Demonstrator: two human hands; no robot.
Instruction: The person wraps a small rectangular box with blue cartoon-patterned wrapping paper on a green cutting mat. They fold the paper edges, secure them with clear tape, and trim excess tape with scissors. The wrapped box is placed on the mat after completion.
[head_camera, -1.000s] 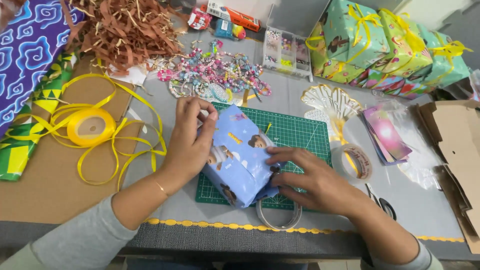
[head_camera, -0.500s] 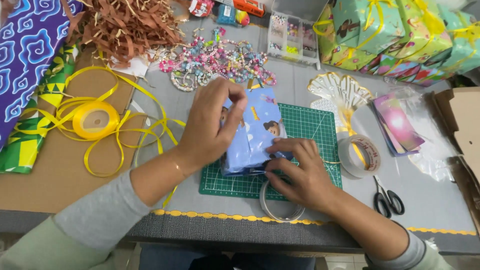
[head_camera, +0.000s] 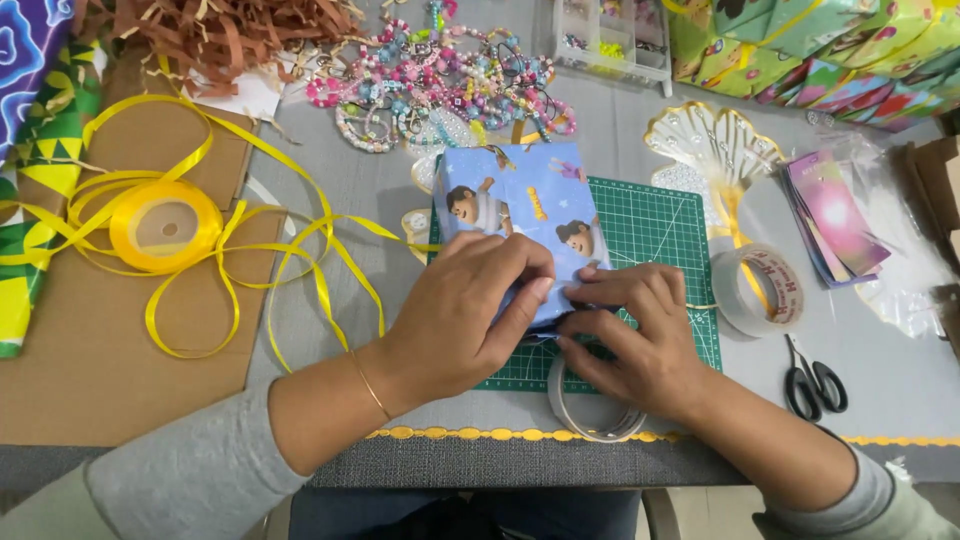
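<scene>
**Hands folding wrap on a box**

Head view. Box (head_camera: 520, 225), covered in blue cartoon-print paper, lies on a green cutting mat (head_camera: 660, 240). Left hand (head_camera: 465, 315) is closed over the near end of the box, fingers curled down on the paper flap. Right hand (head_camera: 630, 335) meets it from the right, fingertips pinching the same near-end fold; both hands grip the paper rather than lie flat. As judged from the layout, the top and far end look already wrapped and smooth; the near end is being folded, and no tape or ribbon shows on the box yet.

Counts: one box in hand. Two tape rolls: one clear roll (head_camera: 590, 415) just under the right hand at the table edge, one printed roll (head_camera: 760, 290) to the right of it. One pair of scissors (head_camera: 815, 380) farther right. One spool of yellow ribbon (head_camera: 165, 225), with loose loops, well left of the left hand. One heap of beads (head_camera: 440, 85) and one clear bead case (head_camera: 610, 35) beyond the box. Wrapped parcels (head_camera: 810, 45) far right cannot be counted.
</scene>
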